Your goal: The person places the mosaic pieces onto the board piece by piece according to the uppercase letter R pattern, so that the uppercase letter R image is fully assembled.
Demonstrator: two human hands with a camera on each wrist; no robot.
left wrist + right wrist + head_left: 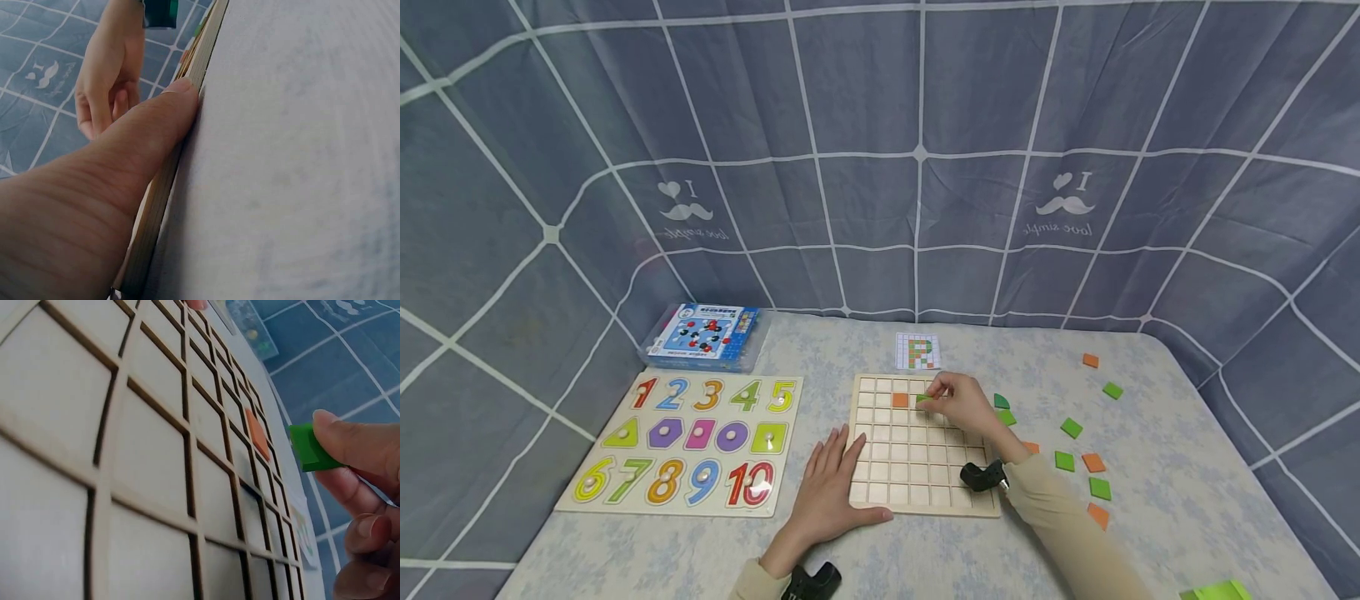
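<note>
Head view catches a right hand (961, 407) pinching a green tile (306, 451) at three o'clock of an orange tile (900, 400) on a wooden grid board (880, 473), the left hand (829, 492), thumb spread from its fingers, steadying the eight o'clock edge.

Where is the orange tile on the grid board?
In the head view, the orange tile sits near the far edge of the grid board, left of the green tile that the right hand pinches.
</note>
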